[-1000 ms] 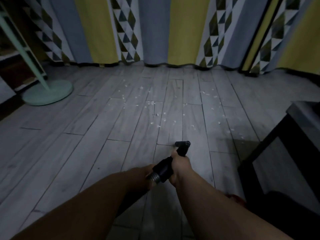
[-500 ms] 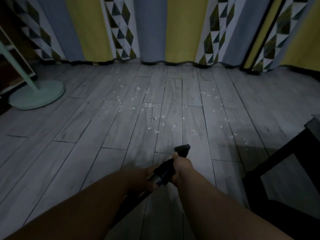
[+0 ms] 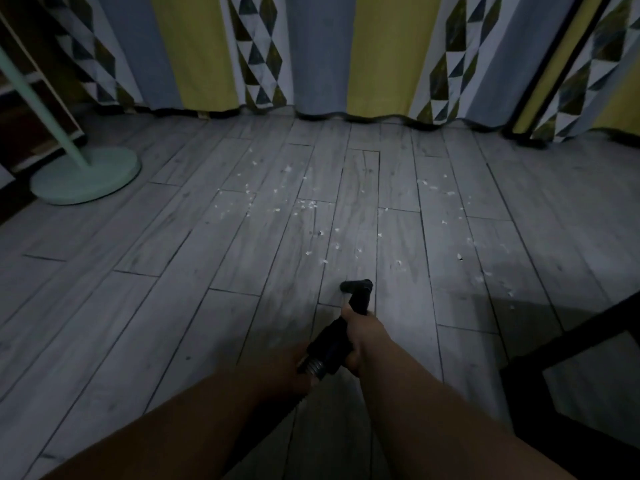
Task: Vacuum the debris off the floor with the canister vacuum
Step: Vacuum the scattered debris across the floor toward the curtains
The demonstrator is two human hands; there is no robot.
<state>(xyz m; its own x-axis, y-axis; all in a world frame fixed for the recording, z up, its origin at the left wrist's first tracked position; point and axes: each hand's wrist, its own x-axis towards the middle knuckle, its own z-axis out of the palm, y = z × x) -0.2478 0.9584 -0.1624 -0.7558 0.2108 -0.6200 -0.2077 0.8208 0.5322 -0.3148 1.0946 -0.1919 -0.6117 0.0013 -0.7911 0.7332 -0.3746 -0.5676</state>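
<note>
Grey wood-plank floor [image 3: 173, 306] fills most of the view, dimly lit, w/ a brighter patch in the middle. Patterned curtains [image 3: 322, 53] hang across the far side in grey, yellow and triangle-print panels, hems reaching the floor. At right a dark furniture frame [image 3: 519, 382] cuts into the corner; can't tell what kind. At far left stands a mint-green round base [image 3: 86, 180] w/ a slanted pole [image 3: 38, 109] rising from it, and a dark shelf unit [image 3: 31, 133] behind that.

Both bare forearms reach in from the bottom edge and meet near centre.

The right hand [image 3: 363, 336] is wrapped around the black vacuum handle [image 3: 330, 344], fingers curled under it and thumb lying along the top toward the front. The left hand [image 3: 280, 372] sits just behind, closed over the ribbed hose [image 3: 313, 367] where it enters the handle; its back faces the camera, so the fingers are hidden.

Handle points fwd and down. Its black nozzle [image 3: 356, 286] is low over the planks just ahead of the right hand; can't tell if it touches them.

Debris [image 3: 308, 204], small white flecks, is scattered over the boards beyond the nozzle, thickest around mid-floor, w/ more flecks off to the right. Nearest bits lie just ahead of the nozzle tip.
</note>
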